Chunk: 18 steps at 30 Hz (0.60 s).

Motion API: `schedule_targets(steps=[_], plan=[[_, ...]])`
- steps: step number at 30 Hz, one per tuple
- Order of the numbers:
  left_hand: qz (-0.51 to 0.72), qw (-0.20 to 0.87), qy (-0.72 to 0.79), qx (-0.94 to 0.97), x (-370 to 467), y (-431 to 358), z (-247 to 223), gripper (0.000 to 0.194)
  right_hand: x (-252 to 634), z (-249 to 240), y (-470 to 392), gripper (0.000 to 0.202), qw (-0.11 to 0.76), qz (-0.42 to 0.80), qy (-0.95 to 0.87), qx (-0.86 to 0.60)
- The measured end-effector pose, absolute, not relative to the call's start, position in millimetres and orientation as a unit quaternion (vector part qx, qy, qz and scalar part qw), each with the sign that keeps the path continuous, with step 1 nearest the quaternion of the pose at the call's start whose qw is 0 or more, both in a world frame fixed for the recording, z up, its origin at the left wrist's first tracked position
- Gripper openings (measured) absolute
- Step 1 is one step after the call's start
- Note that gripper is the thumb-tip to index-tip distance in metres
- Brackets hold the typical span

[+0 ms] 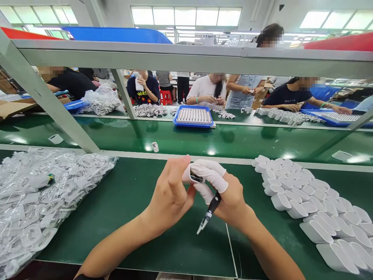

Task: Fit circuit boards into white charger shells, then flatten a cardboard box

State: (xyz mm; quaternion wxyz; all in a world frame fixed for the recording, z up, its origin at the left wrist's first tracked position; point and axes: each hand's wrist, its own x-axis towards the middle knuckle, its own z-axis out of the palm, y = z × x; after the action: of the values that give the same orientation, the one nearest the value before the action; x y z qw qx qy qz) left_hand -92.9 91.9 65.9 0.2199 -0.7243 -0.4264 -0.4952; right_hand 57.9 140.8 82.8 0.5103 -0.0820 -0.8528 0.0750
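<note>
Over the middle of the green bench, my left hand (171,186) grips a small white housing (187,175) whose open end shows a dark inside. My right hand (230,190) has white covers on several fingers, and these press at the housing's open end. A black-handled tool (214,203) with a pale metal tip is also held in my right hand, pointing down and to the left. Whether the covered fingertips hold a small part is hidden.
Clear bags of white parts (52,194) lie at the left, rows of white housings (314,198) at the right. A single housing (155,147) sits on the green belt. A metal frame (186,56) spans above; people work opposite, near a blue tray (194,125).
</note>
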Motion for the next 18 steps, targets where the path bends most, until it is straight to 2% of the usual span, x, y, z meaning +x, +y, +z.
schedule_targets(steps=[3,5,7,8,11,12,18], plan=[[-0.5,0.224,-0.428,-0.719,-96,97,64,0.081,59,82,146,0.034,0.501,0.146,-0.848,-0.096],[-0.506,0.229,-0.438,-0.707,-98,96,67,0.081,66,85,147,0.043,0.496,0.227,-0.83,-0.116],[-0.508,0.249,-0.441,-0.697,-100,92,73,0.074,78,92,144,0.051,0.484,0.281,-0.816,-0.145],[-0.508,0.263,-0.437,-0.694,-101,90,77,0.066,85,96,141,0.046,0.476,0.285,-0.816,-0.164],[-0.513,0.297,-0.425,-0.683,-102,84,87,0.042,100,110,129,0.014,0.439,0.218,-0.843,-0.224],[-0.518,0.304,-0.426,-0.677,-102,84,89,0.039,102,113,125,0.009,0.432,0.183,-0.851,-0.236],[-0.513,0.385,-0.42,-0.642,-101,83,93,0.043,97,113,109,0.012,0.46,0.003,-0.849,-0.258]])
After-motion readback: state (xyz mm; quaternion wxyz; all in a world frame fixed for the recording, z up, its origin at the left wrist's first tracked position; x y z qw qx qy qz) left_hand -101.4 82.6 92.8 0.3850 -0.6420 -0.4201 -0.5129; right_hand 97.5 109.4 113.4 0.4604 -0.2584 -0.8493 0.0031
